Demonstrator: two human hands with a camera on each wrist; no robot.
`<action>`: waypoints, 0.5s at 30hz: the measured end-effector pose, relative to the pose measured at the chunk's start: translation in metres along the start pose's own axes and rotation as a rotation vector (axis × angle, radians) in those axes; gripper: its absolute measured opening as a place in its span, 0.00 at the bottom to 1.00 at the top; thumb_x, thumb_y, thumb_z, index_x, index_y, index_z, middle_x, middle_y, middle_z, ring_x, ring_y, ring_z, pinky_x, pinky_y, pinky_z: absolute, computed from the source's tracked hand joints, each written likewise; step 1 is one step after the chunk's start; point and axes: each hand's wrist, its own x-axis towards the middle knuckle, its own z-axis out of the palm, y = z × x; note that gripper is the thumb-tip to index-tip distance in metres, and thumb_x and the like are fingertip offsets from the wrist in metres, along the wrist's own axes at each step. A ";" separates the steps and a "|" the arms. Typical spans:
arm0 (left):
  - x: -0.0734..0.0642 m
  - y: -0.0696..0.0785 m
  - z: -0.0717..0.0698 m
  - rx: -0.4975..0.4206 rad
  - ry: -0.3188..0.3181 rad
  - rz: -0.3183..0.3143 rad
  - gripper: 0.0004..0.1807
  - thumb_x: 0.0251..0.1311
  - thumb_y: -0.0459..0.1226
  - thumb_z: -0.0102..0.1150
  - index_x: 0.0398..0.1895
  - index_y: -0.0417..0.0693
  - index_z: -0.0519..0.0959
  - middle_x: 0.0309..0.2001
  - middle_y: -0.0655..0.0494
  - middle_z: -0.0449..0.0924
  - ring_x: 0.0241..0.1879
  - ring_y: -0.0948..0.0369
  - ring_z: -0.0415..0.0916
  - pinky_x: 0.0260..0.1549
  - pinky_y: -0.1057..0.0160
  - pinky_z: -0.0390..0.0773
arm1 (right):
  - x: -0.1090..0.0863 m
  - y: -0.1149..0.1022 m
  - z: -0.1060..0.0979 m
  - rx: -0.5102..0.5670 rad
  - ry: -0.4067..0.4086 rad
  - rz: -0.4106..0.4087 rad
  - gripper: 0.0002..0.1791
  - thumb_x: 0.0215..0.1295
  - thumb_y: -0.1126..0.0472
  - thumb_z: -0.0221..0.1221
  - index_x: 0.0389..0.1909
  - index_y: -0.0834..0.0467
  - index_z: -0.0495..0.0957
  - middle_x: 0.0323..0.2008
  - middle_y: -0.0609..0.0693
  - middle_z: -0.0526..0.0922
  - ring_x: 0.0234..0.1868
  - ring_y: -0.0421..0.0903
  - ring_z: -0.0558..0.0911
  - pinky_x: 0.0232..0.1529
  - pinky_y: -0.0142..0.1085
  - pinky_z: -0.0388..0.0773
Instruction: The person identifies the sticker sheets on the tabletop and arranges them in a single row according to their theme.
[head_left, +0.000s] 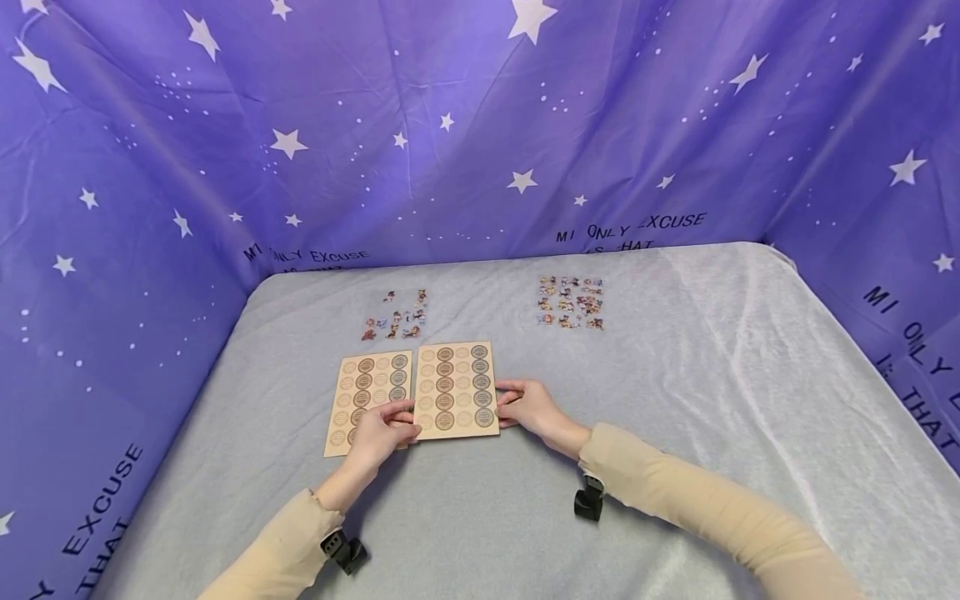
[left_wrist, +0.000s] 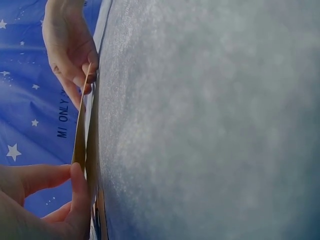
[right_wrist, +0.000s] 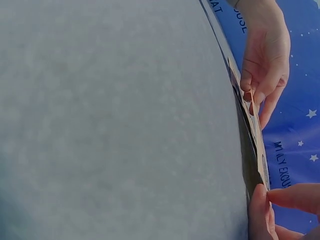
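Note:
A tan sheet of round stickers (head_left: 454, 390), printed with columns of pale, brown and grey circles, is raised a little off the table. My left hand (head_left: 384, 432) pinches its left edge between thumb and fingers, and my right hand (head_left: 531, 407) pinches its right edge. In the left wrist view the sheet (left_wrist: 80, 130) shows nearly edge-on between both hands. A second, similar sticker sheet (head_left: 343, 414) lies on the table to the left, partly hidden behind my left hand.
Beyond the tan sheets lies a clear sheet of small colourful figure stickers (head_left: 395, 325). Another clear sticker sheet (head_left: 570, 304) is at the back right. Grey cloth covers the table (head_left: 675, 367), and a purple star-patterned curtain (head_left: 480, 125) hangs around its back and sides.

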 end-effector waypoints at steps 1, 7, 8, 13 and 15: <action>0.000 0.000 0.000 0.007 -0.003 0.001 0.24 0.42 0.18 0.55 0.49 0.26 0.70 0.24 0.54 0.73 0.19 0.66 0.74 0.21 0.70 0.78 | 0.000 0.000 0.000 -0.012 -0.003 -0.003 0.25 0.49 0.80 0.54 0.52 0.75 0.66 0.24 0.57 0.76 0.21 0.40 0.77 0.27 0.36 0.80; 0.000 0.000 0.000 0.040 -0.015 0.018 0.24 0.41 0.17 0.56 0.48 0.24 0.70 0.23 0.52 0.73 0.17 0.66 0.73 0.21 0.70 0.78 | -0.001 -0.001 -0.001 -0.066 -0.007 -0.002 0.25 0.48 0.80 0.55 0.52 0.74 0.67 0.25 0.60 0.76 0.20 0.40 0.76 0.26 0.35 0.80; 0.000 -0.001 0.000 0.047 -0.013 0.023 0.24 0.41 0.17 0.56 0.48 0.24 0.70 0.22 0.52 0.73 0.17 0.66 0.73 0.21 0.69 0.79 | -0.001 -0.001 -0.002 -0.071 -0.005 0.000 0.25 0.48 0.80 0.55 0.52 0.73 0.67 0.24 0.59 0.76 0.20 0.40 0.76 0.25 0.35 0.80; 0.002 -0.004 0.001 0.090 -0.008 0.033 0.24 0.40 0.16 0.56 0.47 0.24 0.71 0.23 0.49 0.74 0.17 0.66 0.73 0.21 0.65 0.80 | -0.003 -0.002 -0.002 -0.087 -0.018 -0.005 0.25 0.48 0.80 0.55 0.52 0.74 0.67 0.22 0.54 0.75 0.19 0.39 0.76 0.24 0.34 0.80; 0.003 -0.005 0.001 0.108 -0.010 0.037 0.24 0.41 0.16 0.56 0.47 0.23 0.71 0.23 0.49 0.74 0.17 0.65 0.73 0.21 0.63 0.80 | -0.003 -0.002 -0.002 -0.093 -0.028 -0.013 0.25 0.48 0.79 0.55 0.52 0.74 0.67 0.22 0.53 0.75 0.19 0.39 0.76 0.23 0.33 0.80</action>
